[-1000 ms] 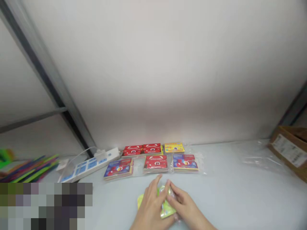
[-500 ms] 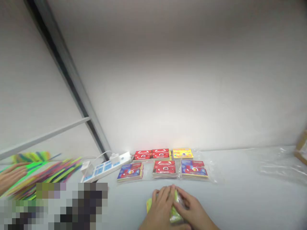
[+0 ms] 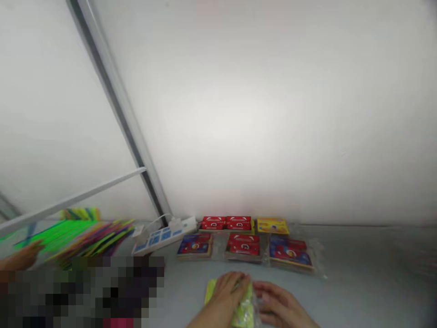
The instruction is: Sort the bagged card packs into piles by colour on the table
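Observation:
A yellow-green packet (image 3: 244, 310) in clear plastic lies at the front of the table, partly covered by my hands. My left hand (image 3: 229, 294) presses across its top with the fingers close together, holding it down. At the packet's right edge, my right hand (image 3: 278, 303) has its fingers bent round the loose clear plastic bag (image 3: 256, 305); its fingertips are blurred. Just beyond lie bagged stacks of cards: a blue and red stack (image 3: 194, 247), a red stack (image 3: 243, 248) and another blue-red stack (image 3: 290, 253).
Behind these are two red stacks (image 3: 225, 223) and a yellow stack (image 3: 272, 225) near the white wall (image 3: 273, 114). A white power strip (image 3: 165, 238) with plugs lies left. Farther left, another person's hand (image 3: 23, 256) is over bright green and multicoloured strips (image 3: 64, 234).
My right hand has drawn slightly right, off the packet's top to its plastic edge. My left hand stays on the packet. The view has shifted, and the other person's hand has moved.

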### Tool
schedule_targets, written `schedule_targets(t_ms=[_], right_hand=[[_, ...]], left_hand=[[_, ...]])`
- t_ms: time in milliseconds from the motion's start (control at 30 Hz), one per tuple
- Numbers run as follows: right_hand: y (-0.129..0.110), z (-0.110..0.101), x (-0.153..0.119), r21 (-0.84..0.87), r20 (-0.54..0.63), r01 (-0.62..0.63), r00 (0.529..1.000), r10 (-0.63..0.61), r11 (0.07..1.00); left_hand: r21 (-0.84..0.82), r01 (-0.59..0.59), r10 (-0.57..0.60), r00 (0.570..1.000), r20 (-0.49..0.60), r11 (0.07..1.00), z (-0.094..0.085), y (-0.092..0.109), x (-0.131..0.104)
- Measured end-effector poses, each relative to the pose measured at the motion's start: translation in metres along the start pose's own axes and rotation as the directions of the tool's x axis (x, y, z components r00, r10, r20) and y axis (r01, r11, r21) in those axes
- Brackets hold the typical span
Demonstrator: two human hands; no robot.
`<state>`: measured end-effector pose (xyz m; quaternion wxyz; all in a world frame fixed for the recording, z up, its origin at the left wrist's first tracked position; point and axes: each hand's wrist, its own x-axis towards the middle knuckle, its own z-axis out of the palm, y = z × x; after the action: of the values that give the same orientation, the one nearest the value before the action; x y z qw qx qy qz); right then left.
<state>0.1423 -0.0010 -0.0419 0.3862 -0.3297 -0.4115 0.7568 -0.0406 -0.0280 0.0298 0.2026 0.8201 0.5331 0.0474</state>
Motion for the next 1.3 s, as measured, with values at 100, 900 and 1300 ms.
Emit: schedule_targets(t_ms=[100, 900, 1300], right_hand=[[0.000, 0.000, 0.000, 0.053, -0.017, -0.044, 0.999, 0.045, 0.998], [-0.006, 0.003, 0.005, 0.118, 0.015, -0.042, 0.999, 0.040, 0.992], [-0.003, -0.001, 0.011, 0.183, 0.087, -0.059, 0.995, 0.044, 0.981]], left_hand=[[0.101, 0.205, -0.206, 0.979, 0.000, 0.974, -0.018, -0.009, -0.009], [0.138, 0.265, -0.207, 0.920, -0.334, 0.954, -0.024, -0.133, -0.041], [0.256, 0.059, 0.012, 0.963, -0.269, 0.965, -0.079, -0.055, 0.088]])
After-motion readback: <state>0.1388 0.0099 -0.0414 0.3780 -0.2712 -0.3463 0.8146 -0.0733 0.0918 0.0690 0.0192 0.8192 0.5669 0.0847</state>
